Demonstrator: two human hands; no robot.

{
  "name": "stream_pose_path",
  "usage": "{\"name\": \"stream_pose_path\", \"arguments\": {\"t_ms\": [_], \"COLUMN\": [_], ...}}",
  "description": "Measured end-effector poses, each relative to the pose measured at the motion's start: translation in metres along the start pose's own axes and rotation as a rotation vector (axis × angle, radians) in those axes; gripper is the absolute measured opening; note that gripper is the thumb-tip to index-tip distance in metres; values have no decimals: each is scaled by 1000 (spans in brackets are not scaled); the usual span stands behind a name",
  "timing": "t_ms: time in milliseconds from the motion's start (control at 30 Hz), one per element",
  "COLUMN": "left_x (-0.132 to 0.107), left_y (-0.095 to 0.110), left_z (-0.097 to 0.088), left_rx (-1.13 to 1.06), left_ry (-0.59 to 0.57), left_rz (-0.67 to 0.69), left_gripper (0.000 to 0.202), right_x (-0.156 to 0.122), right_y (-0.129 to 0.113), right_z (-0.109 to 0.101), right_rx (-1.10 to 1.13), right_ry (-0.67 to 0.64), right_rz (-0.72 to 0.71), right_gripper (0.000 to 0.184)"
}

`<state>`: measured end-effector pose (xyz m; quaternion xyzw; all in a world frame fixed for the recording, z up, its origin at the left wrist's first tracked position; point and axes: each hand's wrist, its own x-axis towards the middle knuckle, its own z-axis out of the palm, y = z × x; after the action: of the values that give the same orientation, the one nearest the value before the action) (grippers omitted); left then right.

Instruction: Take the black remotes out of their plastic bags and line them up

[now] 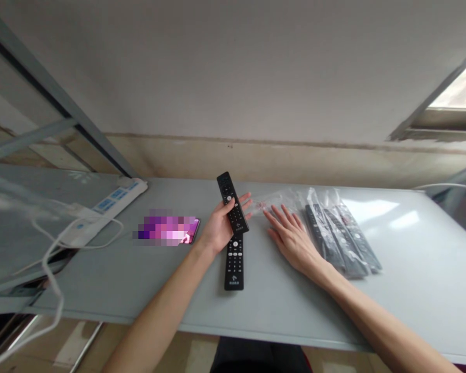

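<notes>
My left hand (220,225) grips a black remote control (231,201) and holds it tilted above the grey table (264,300). A second black remote (234,264) lies flat on the table just below that hand. My right hand (293,238) rests flat with fingers spread on an empty clear plastic bag (273,202). To its right lie several black remotes in clear plastic bags (341,238), side by side.
A phone with a lit screen (166,230) lies left of my left hand. A white power strip (106,210) with white cables (52,269) sits at the table's left end. A wall stands behind the table. A metal frame rises at the left.
</notes>
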<state>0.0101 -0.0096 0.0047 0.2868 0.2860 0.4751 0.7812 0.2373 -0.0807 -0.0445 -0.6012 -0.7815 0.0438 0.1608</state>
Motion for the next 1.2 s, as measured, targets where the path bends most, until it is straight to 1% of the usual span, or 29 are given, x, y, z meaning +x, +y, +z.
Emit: {"name": "stream_pose_path", "arguments": {"t_ms": [67,133,200,333,500,567,700,833,900,933,1000,1067,1100,1133,1200], "left_x": [1,2,4,5,6,6,5,4,3,1,-2,-6,-8,-11,-15], "left_y": [1,1,2,2,3,3,4,3,3,3,3,3,3,3,1], "left_z": [-2,-5,-6,-8,-9,-9,-6,-3,-1,1,3,6,8,10,13], "left_rx": [3,8,14,4,-34,-43,-79,-102,-77,-43,84,309,453,605,886], "left_ry": [14,25,30,52,45,36,28,58,48,31,-18,-65,-89,-118,-203], "left_rz": [-2,-5,-5,2,15,25,21,17,37,50,72,99,126,160,226], "left_gripper": [24,24,24,22,15,13,11,12,14,17,26,37,41,42,38], "right_x": [2,2,2,0,4,7,11,12,11,10,8,5,3,2,0], "right_y": [3,6,10,12,18,23,29,29,25,22,13,1,-6,-12,-23], "right_z": [-1,0,2,1,-1,0,1,-2,-6,-8,-14,-21,-24,-27,-30], "right_rx": [-32,-70,-104,-176,-227,-219,-175,-183,-153,-109,58,303,438,574,835], "right_ry": [77,126,127,112,172,184,163,184,214,244,335,417,421,392,254], "right_rz": [21,47,60,42,62,56,17,12,15,11,8,63,112,168,261], "right_gripper": [55,54,52,48,51,51,44,38,34,33,34,37,39,42,48]}}
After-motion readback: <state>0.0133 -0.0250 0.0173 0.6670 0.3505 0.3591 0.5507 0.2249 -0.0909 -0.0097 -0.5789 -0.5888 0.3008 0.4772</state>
